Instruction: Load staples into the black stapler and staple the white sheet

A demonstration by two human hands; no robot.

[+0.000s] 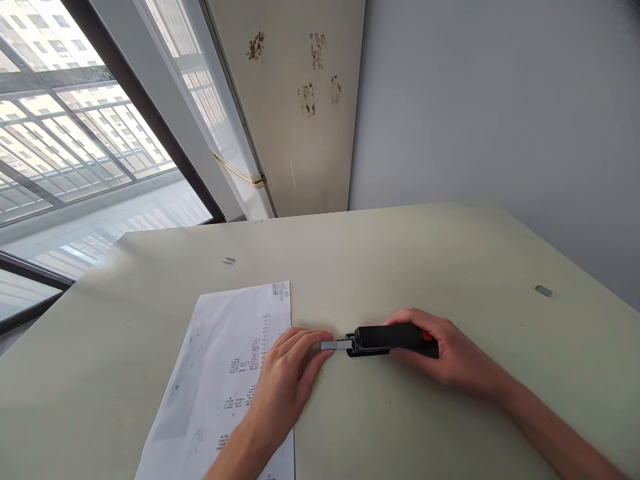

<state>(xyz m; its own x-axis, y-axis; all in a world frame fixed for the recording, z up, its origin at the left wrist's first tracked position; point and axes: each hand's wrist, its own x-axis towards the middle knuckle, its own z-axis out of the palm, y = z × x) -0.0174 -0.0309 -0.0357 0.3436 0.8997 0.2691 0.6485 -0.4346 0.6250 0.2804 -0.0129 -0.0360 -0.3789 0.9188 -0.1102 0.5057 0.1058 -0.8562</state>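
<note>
A black stapler point(385, 337) with a red patch near its right end lies low over the table, and my right hand point(443, 350) is closed around its right half. From the stapler's left end a narrow silver metal tray point(345, 344) sticks out. My left hand point(295, 367) pinches a short grey strip of staples point(327, 345) between thumb and fingers, right at the outer end of that tray. Whether the strip sits inside the tray or only touches it, I cannot tell. Printed paper sheets point(215, 347) lie partly beneath my left hand and forearm.
The pale table point(390, 247) has a small grey staple strip point(543, 291) at the far right and thin staple pieces point(229, 261) at the back left. Beyond its edge are a grey wall point(500, 100), a stained cream panel point(295, 147) and a window point(75, 133).
</note>
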